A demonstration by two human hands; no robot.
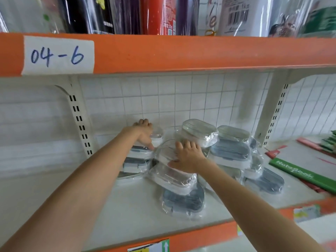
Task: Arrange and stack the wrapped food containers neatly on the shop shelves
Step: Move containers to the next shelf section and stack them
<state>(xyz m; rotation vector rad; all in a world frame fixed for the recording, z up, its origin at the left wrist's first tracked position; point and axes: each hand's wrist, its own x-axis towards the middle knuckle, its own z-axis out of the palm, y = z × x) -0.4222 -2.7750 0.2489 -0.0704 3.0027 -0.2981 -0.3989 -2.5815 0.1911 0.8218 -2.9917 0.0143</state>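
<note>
Reaching deep into a white shelf (138, 211) with an orange front edge, both bare arms stretch toward a loose heap of wrapped food containers. The left hand (144, 132) lies palm down on top of the left stack (138, 159), near the tiled back wall (163, 99); its thumb points down against the upper lid, while the other fingers curl over the far side, so whether they grip anything cannot be told. The right hand (188, 157) rests flat on a tilted white container (172, 171) in clear film, fingers slightly spread and pressing on its lid, thumb stretched along the near rim. That container leans across a grey-lidded container (183, 199) lying flat on the shelf toward the front. Behind the right hand a clear-lidded container (198, 132) sits tipped on the pile, and to its right stands a leaning stack of grey-lidded ones (231, 148), with another grey one (265, 182) low beside it (all are wrapped in crinkled film). Farther right lies a green notebook (300, 174). Above, the upper shelf's orange edge carries a paper label (58, 55) marked 04-6.
</note>
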